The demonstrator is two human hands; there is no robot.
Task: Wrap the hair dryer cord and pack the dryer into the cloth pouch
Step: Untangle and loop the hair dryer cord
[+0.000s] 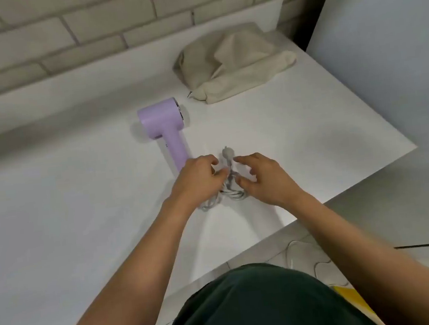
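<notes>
While left hand [196, 176] pinches looped grey cord [234, 193], pouch [235, 65] crumpled.

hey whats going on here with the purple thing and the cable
A person is bundling the grey cord of a lilac hair dryer that lies on the white table. The left hand pinches the coiled cord just below its plug, and the right hand is beside it with fingers spread. Nothing is packed yet: the beige cloth pouch lies apart, nearer the wall.
</notes>
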